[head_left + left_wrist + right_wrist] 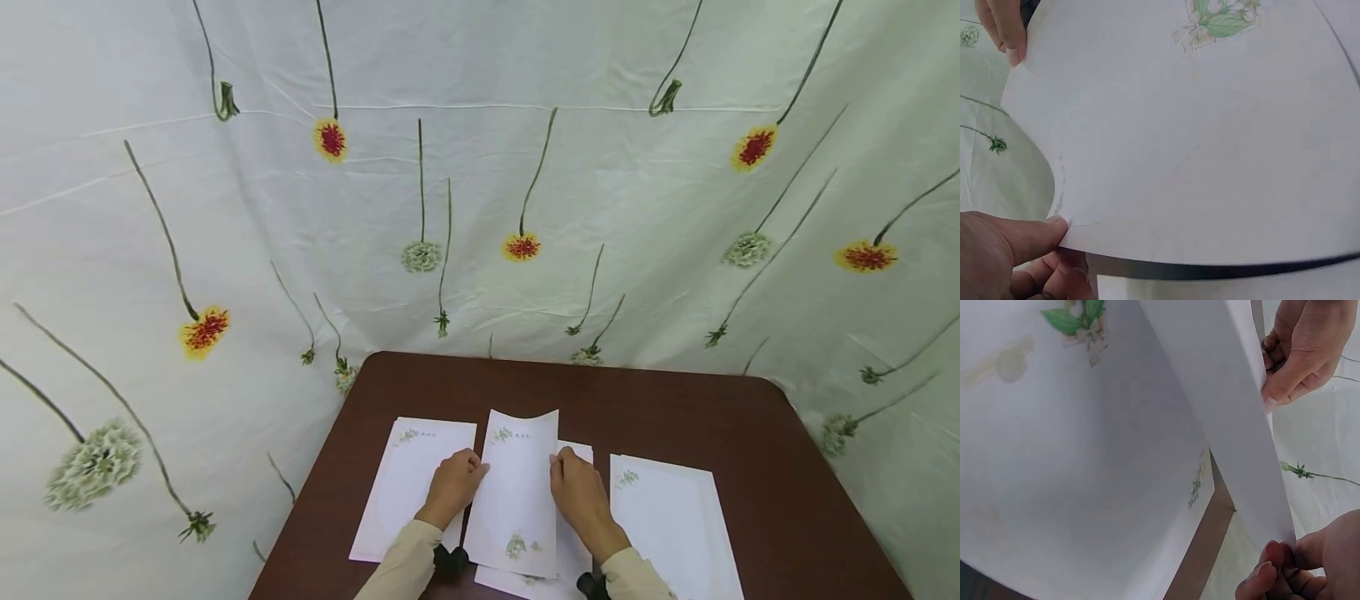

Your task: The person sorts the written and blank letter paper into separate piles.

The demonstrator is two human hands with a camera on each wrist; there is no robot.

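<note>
Between my two hands a white sheet of paper (517,492) is held up at a tilt, its upper edge bowed in a curve. Printed leaves and small text mark its top, and a green flower print its foot. My left hand (454,485) pinches the left edge; in the left wrist view the thumb (1038,237) presses on the paper's face. Opposite, my right hand (583,496) pinches the right edge, and its fingertips (1267,575) grip the border in the right wrist view. Beneath the raised sheet lies more paper (576,542), partly covered by it.
On the dark brown table (637,408), a printed white sheet (390,500) lies to the left, partly behind my left forearm. Another white sheet (671,525) lies to the right. A white cloth (480,167) with printed flowers hangs behind the table.
</note>
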